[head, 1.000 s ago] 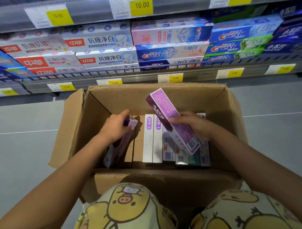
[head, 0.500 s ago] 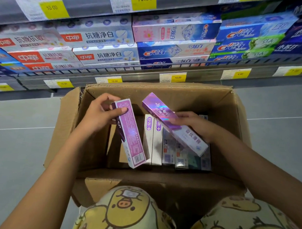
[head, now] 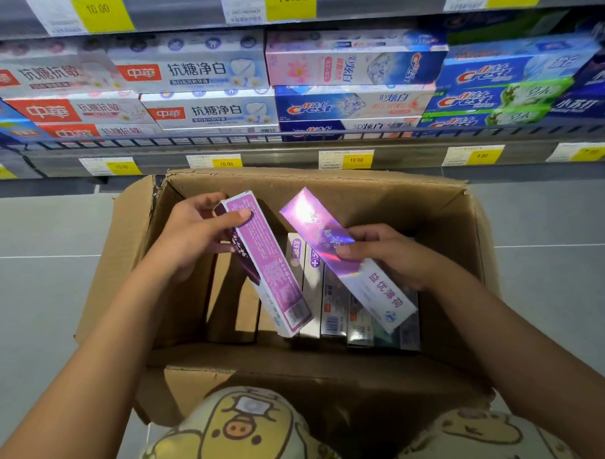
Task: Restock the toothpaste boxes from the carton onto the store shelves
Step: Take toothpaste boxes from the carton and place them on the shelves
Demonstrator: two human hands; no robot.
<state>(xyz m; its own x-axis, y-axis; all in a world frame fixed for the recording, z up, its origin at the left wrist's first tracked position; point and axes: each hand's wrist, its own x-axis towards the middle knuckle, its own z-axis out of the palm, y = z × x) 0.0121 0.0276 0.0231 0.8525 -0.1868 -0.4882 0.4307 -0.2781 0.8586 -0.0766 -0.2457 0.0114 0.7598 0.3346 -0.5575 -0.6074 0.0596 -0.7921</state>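
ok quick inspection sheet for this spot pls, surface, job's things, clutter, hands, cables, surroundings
surface: grey floor around the carton.
job's things: carton open, boxes standing on edge in its right half; two more held above them.
clutter: nothing seen.
grippers: left hand grips a purple box near its top end; right hand holds a shiny purple box mid-length.
cables: nothing seen.
surroundings: shelves stocked with toothpaste, yellow price tags on the rails.

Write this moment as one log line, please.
left hand: holds purple box | right hand: holds shiny box | carton: more boxes inside
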